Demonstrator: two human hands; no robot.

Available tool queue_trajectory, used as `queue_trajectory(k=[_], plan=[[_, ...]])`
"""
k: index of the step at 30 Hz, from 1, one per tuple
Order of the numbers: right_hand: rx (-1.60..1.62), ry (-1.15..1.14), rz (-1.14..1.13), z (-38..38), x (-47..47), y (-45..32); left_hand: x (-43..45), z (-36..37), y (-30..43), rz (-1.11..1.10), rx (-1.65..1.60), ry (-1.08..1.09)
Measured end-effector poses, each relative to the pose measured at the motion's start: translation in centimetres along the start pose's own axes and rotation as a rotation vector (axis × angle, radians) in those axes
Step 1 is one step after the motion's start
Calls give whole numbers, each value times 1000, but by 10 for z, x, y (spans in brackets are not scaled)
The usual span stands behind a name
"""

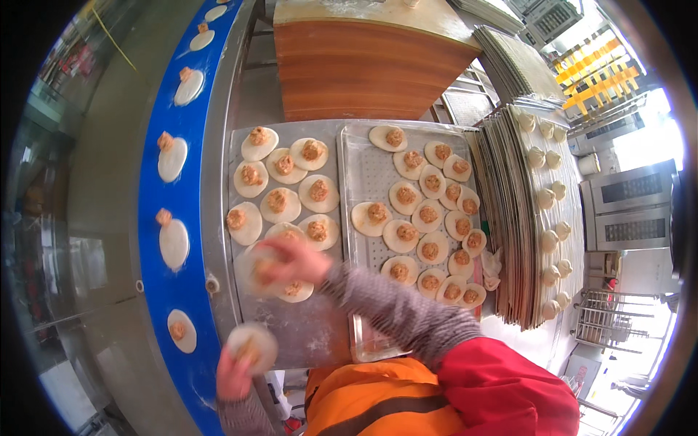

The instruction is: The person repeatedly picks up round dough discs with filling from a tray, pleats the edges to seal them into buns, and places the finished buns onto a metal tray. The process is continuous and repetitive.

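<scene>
My left hand (234,373), at the lower left beside the conveyor, holds a dough round (259,340) with a lump of filling; both are blurred. My right hand (297,256) reaches across the steel table and grips another filled dough round (248,275), also blurred, low over the metal top. Around it on the table lie several flat dough rounds (277,200), each topped with an orange-brown minced filling (319,191). My right hand and sleeve partly cover some of them.
A blue conveyor belt (163,289) carries spaced dough rounds (173,242) with filling. On the right, a perforated metal tray (371,321) holds more filled rounds. Beyond it, shaped buns (551,240) sit atop stacked trays (507,218). A wooden-sided worktable (371,71) stands ahead.
</scene>
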State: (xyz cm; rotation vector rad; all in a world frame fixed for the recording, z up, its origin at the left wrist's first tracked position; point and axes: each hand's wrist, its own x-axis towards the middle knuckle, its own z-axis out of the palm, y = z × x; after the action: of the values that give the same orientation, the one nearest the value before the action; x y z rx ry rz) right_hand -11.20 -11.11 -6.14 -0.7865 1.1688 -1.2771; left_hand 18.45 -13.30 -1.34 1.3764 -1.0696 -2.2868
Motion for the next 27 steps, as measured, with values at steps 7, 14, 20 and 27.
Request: queue_trajectory(k=[7,14,20,27], plan=[[-52,573,52,-238,-26,-38,209,243,36,198,230,-596],[-1025,746,235,-282,-25,-20,313,319,0,407,1113,-338],[-1424,654,98,-246,-34,-49,261,308,1,942,1043,62],[-1064,367,-121,-133,35,-90,146,35,80,946,1130,857]])
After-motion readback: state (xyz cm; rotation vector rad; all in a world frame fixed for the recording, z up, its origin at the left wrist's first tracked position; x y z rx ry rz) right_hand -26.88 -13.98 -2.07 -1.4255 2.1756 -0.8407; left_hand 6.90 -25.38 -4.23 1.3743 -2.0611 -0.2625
